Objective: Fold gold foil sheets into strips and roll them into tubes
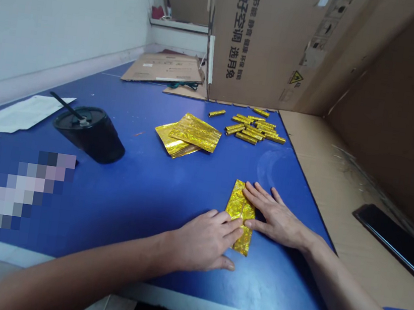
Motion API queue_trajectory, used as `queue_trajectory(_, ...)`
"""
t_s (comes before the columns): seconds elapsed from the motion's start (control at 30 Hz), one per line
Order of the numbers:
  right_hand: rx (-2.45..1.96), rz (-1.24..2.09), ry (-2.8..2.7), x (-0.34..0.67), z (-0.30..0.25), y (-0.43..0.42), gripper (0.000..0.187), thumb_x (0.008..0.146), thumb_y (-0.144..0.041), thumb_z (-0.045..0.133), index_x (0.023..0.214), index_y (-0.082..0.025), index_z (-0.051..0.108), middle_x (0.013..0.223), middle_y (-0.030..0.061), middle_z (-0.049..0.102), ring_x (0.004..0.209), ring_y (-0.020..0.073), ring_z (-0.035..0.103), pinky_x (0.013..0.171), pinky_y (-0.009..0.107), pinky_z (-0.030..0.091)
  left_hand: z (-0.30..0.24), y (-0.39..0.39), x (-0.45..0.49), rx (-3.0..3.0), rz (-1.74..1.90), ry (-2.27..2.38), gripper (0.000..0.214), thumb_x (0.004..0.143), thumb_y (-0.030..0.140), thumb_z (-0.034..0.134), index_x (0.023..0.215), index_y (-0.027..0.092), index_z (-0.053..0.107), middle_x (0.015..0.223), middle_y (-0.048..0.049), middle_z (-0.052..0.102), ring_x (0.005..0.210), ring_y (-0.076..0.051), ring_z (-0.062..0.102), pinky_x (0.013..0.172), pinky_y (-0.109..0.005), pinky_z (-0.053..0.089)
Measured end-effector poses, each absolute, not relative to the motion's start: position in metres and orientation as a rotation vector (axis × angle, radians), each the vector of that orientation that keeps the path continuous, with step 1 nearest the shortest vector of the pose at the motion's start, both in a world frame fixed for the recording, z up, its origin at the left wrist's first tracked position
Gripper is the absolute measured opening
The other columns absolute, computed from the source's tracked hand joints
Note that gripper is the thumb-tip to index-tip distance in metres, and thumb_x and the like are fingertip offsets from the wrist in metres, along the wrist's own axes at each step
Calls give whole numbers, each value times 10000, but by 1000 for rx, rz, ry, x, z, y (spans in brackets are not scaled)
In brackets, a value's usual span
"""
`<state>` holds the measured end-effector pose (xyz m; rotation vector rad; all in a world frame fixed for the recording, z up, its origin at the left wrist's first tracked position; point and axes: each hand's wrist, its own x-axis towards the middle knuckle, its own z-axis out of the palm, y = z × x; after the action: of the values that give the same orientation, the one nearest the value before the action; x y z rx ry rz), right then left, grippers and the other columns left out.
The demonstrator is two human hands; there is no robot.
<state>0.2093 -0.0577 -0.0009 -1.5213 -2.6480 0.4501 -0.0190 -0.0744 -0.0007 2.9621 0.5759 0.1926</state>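
So both my hands are lying flat on a narrow strip of crinkly gold foil [240, 210], and neither one is gripping it. My left hand [205, 241] is open, palm down, with the fingers reaching over the lower half of the strip. My right hand [277, 216] is open too, fingers spread a little and pointing back the other way, pressing on the strip's upper part, so my fingertips almost meet on the foil. The strip sits near the front edge of a blue tabletop [141, 192], with its end poking out below my left fingers.

Further up the table, there's a small stack of flat gold foil sheets [190, 135], and just to the right of it a loose pile of short rolled gold foil sticks [254, 130], with one lone gold stick [217, 113] off to the side. To my left sits a black plastic cup with a lid and dark straw [91, 134], beside a white sheet of paper [17, 115]. Past the table's right edge, a black phone [395, 243] lies on a tan cardboard sheet [307, 148], and an upright printed cardboard panel [260, 40] stands at the far end.
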Motion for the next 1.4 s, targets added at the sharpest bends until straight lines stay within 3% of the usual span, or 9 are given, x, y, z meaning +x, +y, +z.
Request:
queue_trajectory(0.2, -1578, 384, -2660, 205, -2, -60, 697, 819, -579, 337, 1391, -237, 133, 1449, 66, 146, 1319, 262, 92, 1031, 556, 85, -9, -77, -19, 2922, 222, 555, 742, 757, 587, 478, 1252, 43, 387, 1314, -185, 399, 1250, -273, 304, 1030, -365, 204)
queue_trajectory(0.43, -1649, 256, -2638, 204, -10, -60, 634, 856, -545, 265, 1394, -247, 108, 1455, 60, 124, 1321, 245, 81, 1033, 545, 97, -13, -78, -19, 2881, 267, 492, 671, 740, 589, 501, 1243, 155, 409, 1319, -159, 393, 1249, -291, 312, 1026, -389, 239)
queue_trajectory(0.77, -1858, 151, -2487, 209, -17, -46, 561, 878, -515, 200, 1373, -255, 226, 1447, 41, 182, 1320, 239, 107, 1020, 559, 131, -11, -79, -18, 2908, 324, 482, 600, 730, 602, 500, 1202, 233, 474, 1270, -140, 444, 1219, -296, 354, 1009, -406, 255)
queue_trajectory(1.07, -1929, 157, -2397, 210, -16, -41, 519, 891, -477, 182, 1357, -267, 271, 1442, 35, 209, 1316, 234, 142, 1011, 557, 166, -8, -78, -24, 2819, 275, 408, 664, 721, 642, 469, 1250, 241, 439, 1371, -167, 300, 1267, -341, 257, 1015, -447, 231)
queue_trajectory(1.2, -2100, 62, -2181, 213, -10, -33, 520, 888, -435, 237, 1346, -198, 307, 1423, 113, 252, 1301, 273, 197, 980, 589, 202, -9, -77, -24, 2783, 260, 412, 664, 718, 636, 480, 1253, 244, 440, 1384, -164, 277, 1273, -347, 240, 1013, -455, 232)
queue_trajectory(1.27, -2049, 40, -2103, 206, -2, -39, 537, 886, -402, 262, 1354, -138, 286, 1415, 154, 250, 1300, 273, 200, 995, 570, 196, -9, -76, -24, 2767, 268, 416, 659, 717, 633, 487, 1247, 242, 448, 1387, -156, 278, 1274, -344, 238, 1013, -453, 232)
queue_trajectory(1.4, -1412, 336, -2418, 174, 14, -69, 537, 897, -428, 230, 1369, -172, 256, 1432, 98, 222, 1317, 198, 143, 1047, 473, 181, -6, -75, -23, 2758, 298, 354, 637, 731, 620, 481, 1237, 232, 460, 1352, -130, 350, 1264, -319, 264, 1023, -450, 212)
